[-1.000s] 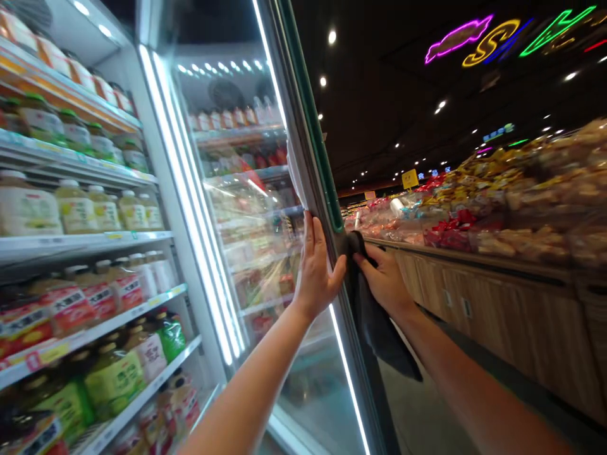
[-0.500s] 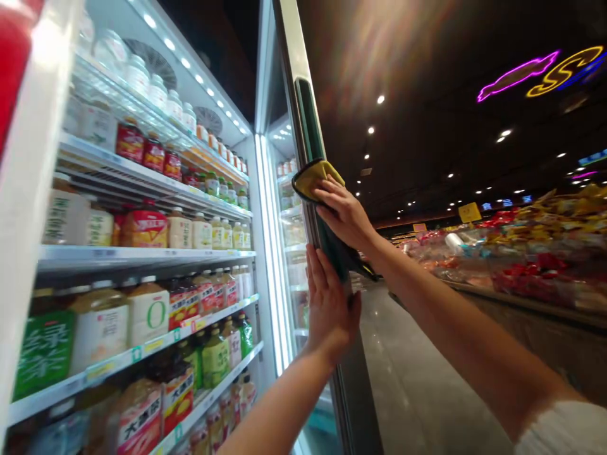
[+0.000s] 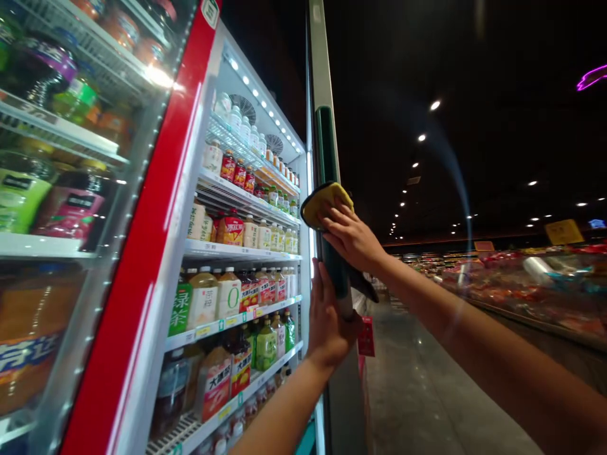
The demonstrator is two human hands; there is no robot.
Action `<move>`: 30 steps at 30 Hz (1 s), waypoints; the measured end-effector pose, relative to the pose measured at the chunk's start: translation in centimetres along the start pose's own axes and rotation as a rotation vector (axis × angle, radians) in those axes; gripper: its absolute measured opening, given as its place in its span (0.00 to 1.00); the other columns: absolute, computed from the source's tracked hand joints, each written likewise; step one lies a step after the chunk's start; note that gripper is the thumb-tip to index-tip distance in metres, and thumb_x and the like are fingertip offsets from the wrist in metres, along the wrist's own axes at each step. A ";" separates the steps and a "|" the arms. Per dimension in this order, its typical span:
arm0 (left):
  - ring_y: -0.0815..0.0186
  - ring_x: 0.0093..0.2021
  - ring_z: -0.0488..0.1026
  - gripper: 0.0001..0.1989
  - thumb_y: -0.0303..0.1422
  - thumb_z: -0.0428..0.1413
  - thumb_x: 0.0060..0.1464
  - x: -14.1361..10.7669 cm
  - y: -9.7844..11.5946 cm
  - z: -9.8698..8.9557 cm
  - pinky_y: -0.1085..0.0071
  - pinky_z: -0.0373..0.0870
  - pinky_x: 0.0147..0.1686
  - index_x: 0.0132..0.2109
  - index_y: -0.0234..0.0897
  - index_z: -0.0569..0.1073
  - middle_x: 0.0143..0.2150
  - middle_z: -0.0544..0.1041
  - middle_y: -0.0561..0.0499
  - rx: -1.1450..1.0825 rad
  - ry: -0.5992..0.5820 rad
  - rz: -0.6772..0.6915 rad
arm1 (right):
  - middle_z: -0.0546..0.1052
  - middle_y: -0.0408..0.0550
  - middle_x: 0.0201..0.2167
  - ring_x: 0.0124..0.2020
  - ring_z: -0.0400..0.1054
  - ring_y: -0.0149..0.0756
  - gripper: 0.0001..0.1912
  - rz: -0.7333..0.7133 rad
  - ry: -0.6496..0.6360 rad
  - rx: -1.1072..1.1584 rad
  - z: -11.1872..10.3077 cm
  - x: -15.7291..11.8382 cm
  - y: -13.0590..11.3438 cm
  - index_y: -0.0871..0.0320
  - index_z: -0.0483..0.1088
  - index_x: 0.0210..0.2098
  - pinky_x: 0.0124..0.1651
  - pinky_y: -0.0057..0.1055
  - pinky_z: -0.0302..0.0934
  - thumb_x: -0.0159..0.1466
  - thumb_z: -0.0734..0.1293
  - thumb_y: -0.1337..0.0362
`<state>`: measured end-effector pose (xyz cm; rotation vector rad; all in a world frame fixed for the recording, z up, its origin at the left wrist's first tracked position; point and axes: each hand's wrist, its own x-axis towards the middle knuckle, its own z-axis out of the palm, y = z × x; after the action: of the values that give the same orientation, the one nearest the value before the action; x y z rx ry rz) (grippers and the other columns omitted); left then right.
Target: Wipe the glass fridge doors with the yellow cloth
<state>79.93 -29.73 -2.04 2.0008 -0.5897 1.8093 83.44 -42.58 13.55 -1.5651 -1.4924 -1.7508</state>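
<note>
A glass cooler door (image 3: 321,57) stands open, seen almost edge-on, with a long dark green handle (image 3: 325,142) set along its frame. My right hand (image 3: 355,237) presses a yellow cloth (image 3: 332,194) with a dark border against the handle, fingers bent over it. The cloth's lower end hangs to the right, behind my right wrist. Below it, my left hand (image 3: 329,328) grips the door frame, fingers up on the near side and thumb around the edge.
Left of the door, cooler shelves (image 3: 241,248) hold rows of bottled drinks (image 3: 230,294). A red post (image 3: 142,208) separates them from another glass-fronted cooler. On the right runs an aisle floor (image 3: 412,379) beside a display of packaged goods (image 3: 512,284).
My view has swung left, bringing the red post and second cooler into sight. The door looks more edge-on. Both hands remain on it, the cloth at about the same height on the handle.
</note>
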 end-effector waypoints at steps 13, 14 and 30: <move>0.49 0.76 0.46 0.61 0.22 0.61 0.44 -0.4 -0.7 -3.1 0.52 0.56 0.72 0.76 0.41 0.33 0.79 0.43 0.41 0.038 0.009 -0.065 | 0.67 0.57 0.68 0.74 0.51 0.51 0.23 0.089 0.090 -0.194 1.6 13.8 5.3 0.62 0.70 0.62 0.75 0.54 0.48 0.70 0.61 0.63; 0.49 0.76 0.45 0.61 0.22 0.61 0.44 -0.4 -0.7 -3.2 0.52 0.56 0.72 0.76 0.41 0.33 0.79 0.43 0.41 0.041 0.007 -0.064 | 0.68 0.57 0.68 0.74 0.51 0.51 0.23 0.076 0.093 -0.180 1.7 13.6 5.4 0.61 0.71 0.62 0.75 0.54 0.48 0.70 0.61 0.62; 0.46 0.77 0.37 0.56 0.32 0.62 0.55 -0.9 -2.0 -5.1 0.47 0.52 0.72 0.76 0.44 0.31 0.79 0.30 0.39 0.224 -0.105 0.146 | 0.62 0.46 0.71 0.73 0.53 0.43 0.25 0.048 0.356 0.520 7.8 -8.9 -4.8 0.47 0.60 0.70 0.75 0.48 0.51 0.75 0.56 0.59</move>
<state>76.66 -25.28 -2.43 2.2655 -0.6005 1.9391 86.30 -37.35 2.31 -0.9641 -1.5441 -1.3702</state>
